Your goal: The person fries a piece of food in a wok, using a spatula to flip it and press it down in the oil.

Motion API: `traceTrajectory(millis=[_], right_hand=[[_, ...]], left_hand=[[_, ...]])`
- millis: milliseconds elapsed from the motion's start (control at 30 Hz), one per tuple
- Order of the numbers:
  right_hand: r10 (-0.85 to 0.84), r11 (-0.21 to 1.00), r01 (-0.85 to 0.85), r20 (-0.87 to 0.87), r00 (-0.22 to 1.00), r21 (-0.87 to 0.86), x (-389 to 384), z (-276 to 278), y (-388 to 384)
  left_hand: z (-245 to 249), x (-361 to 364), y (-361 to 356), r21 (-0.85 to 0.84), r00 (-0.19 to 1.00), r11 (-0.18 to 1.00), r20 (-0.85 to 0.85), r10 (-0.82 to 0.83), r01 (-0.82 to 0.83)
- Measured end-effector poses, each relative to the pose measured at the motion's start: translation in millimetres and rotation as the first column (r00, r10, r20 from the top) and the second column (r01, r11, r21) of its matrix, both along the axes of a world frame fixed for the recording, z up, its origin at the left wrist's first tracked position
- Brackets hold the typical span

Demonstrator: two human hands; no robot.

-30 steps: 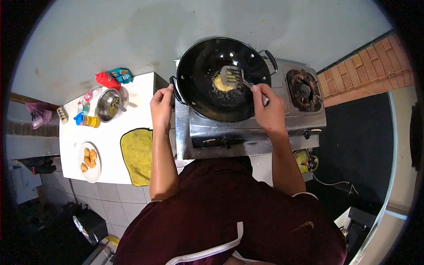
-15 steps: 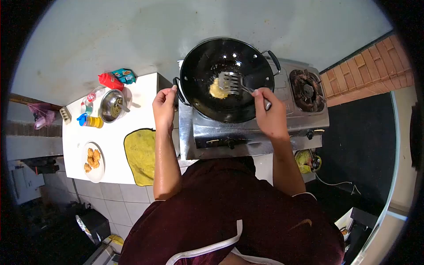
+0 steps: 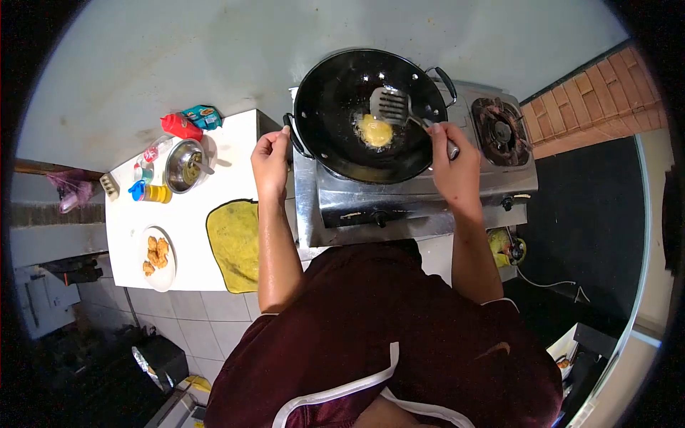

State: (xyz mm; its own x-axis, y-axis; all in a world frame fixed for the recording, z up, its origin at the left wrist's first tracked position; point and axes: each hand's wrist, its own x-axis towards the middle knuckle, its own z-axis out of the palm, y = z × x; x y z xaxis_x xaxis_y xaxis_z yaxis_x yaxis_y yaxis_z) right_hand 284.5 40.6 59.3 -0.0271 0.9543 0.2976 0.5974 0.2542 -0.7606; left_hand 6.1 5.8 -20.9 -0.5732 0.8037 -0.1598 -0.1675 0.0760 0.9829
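Note:
A black wok (image 3: 342,153) rests on the steel gas stove (image 3: 421,203). Near its middle a yellow piece of food (image 3: 376,131) lies in bubbling oil. My right hand (image 3: 455,160) grips the handle of a slotted metal spatula (image 3: 391,105), whose blade is just above and touching or overlapping the food's upper edge. My left hand (image 3: 272,160) is closed on the wok's left handle (image 3: 288,132), thumb on top.
A second burner (image 3: 501,132) is at the right. On the white table (image 3: 193,267) at the left are a plate (image 3: 166,277) of fried pieces, a metal bowl (image 3: 173,171), a yellow bottle (image 3: 157,193), a red packet (image 3: 180,127) and a yellow-green cloth (image 3: 235,246).
The spatula blade has moved off the food towards the wok's far side, and more of the food shows, now rounder. The whole view has shifted slightly. My left hand still holds the handle.

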Motion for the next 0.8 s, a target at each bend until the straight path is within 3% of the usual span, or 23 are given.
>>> traceTrajectory(millis=[167, 300, 500, 600, 800], right_hand=[[-0.052, 0.980, 0.053, -0.007, 0.999, 0.193, 5, 1, 11], [-0.050, 0.971, 0.043, 0.025, 0.998, 0.234, 5, 1, 16], [0.093, 0.985, -0.094, 0.018, 0.996, 0.146, -12, -5, 6], [0.116, 0.993, -0.116, 0.016, 0.993, 0.036, -15, -4, 1], [0.078, 0.997, -0.078, 0.068, 0.995, 0.009, -11, -5, 4]], left_hand=[[-5, 2, 2, 0.015, 0.999, 0.999, 0.028, 0.037, -0.037], [-1, 5, -1, 0.012, 0.999, 1.000, 0.029, 0.028, -0.029], [0, 6, -1, 0.031, 0.999, 0.999, 0.030, 0.035, -0.036], [0, 6, 1, 0.010, 0.999, 0.999, 0.035, 0.037, -0.038], [4, 7, -1, -0.018, 0.999, 0.999, 0.018, 0.041, -0.041]])
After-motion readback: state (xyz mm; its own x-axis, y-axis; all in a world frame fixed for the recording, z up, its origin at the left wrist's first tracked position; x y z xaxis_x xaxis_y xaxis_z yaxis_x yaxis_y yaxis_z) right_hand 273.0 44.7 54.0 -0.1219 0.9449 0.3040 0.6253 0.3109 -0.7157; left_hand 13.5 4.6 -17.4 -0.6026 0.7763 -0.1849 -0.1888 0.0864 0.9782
